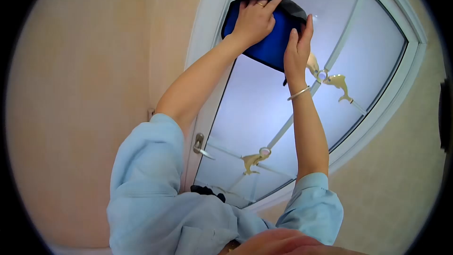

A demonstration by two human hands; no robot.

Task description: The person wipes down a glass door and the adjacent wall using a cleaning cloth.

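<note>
A blue fabric piece [270, 47] with black edging and a grey upper part is held up in front of the glazed door; it looks like a bag or a cover, but its exact kind is not clear. My left hand [255, 22], with a ring on one finger, lies across its upper part, fingers bent at the grey edge and the index finger stretched along it. On its right side, my right hand [297, 54] holds the edge, thumb towards me and the other fingers partly hidden. A short dark tab hangs below the fabric.
Behind the fabric is a white-framed door [226, 89] with frosted glass and gold dolphin ornaments [340, 85]. A lever handle [200, 146] sits at its lower left. Beige walls [85, 104] flank it, and a black object [207, 191] shows low down.
</note>
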